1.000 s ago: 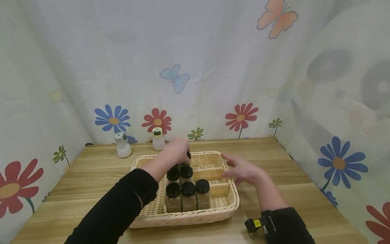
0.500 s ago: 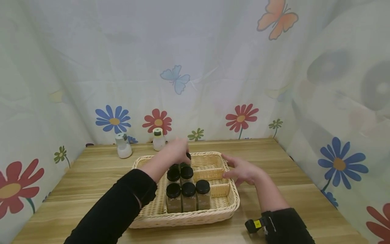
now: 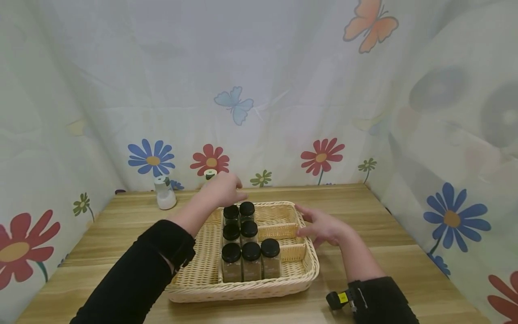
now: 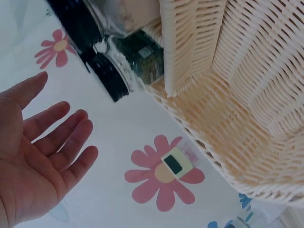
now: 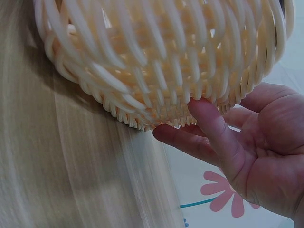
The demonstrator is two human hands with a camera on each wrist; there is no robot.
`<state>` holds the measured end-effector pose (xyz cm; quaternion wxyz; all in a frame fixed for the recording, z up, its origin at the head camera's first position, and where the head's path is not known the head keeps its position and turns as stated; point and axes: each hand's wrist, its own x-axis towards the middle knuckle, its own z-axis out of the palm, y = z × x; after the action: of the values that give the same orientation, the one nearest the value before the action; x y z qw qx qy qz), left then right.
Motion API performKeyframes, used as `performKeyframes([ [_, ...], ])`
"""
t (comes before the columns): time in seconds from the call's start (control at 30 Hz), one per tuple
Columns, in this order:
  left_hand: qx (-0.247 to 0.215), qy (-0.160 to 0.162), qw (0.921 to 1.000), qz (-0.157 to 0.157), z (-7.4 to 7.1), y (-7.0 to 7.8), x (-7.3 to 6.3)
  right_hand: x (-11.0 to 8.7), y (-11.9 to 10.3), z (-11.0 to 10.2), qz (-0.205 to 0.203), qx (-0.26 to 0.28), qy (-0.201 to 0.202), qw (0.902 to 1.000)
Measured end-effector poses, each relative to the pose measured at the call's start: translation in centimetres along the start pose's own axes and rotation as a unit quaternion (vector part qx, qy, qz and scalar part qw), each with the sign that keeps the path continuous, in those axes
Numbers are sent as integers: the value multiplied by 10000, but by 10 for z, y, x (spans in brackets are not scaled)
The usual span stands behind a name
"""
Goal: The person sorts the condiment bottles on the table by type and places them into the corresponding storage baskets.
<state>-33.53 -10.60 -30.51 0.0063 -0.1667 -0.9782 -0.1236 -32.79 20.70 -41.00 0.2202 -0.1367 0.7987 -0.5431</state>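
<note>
A woven basket (image 3: pixel 259 292) with dividers holds several black-lidded glass spice jars. Three jars with brownish contents, such as the front middle jar (image 3: pixel 251 265), line the front row; two pairs stand behind them. My left hand (image 3: pixel 222 189) hovers over the basket's back edge, just above the far jars (image 3: pixel 247 209). In the left wrist view that hand (image 4: pixel 52 152) is bare-palmed, fingers extended and apart from a jar of dark green contents (image 4: pixel 145 57). At the basket's right side, my right hand (image 3: pixel 323 227) touches the outer wall with thumb and fingertips spread.
A white-topped shaker (image 3: pixel 165 193) stands at the back left of the wooden table (image 3: pixel 129 243). A second shaker (image 3: pixel 210 173) is mostly hidden behind my left hand. Flower-printed curtain (image 3: pixel 267 135) encloses the back and sides. The basket's left compartment (image 3: pixel 202 256) shows bare weave.
My left hand has let go of the far jar's black lid and moved up and left, uncovering the two back jars. My right hand stays at the basket's side.
</note>
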Motion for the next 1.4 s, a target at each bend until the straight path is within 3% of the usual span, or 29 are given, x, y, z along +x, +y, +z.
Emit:
performKeyframes([
  [0.2, 28, 431, 9988, 211, -14, -13, -5, -1, 1, 1, 19, 6, 67, 10000],
  [0.43, 63, 944, 9953, 183, -27, -33, -8, -3, 0, -1, -12, -6, 49, 10000],
  [0.7, 54, 978, 9952, -68, -38, -70, -11, -4, -1, -2, -61, -26, -43, 10000],
  [1.0, 228, 1090, 9911, -735, -32, -117, -18, -1, 1, 0, -59, 75, -90, 9999],
  [1.4, 232, 1330, 9837, -1192, -16, -165, -25, -2, 1, 0, -42, 0, 22, 10000],
])
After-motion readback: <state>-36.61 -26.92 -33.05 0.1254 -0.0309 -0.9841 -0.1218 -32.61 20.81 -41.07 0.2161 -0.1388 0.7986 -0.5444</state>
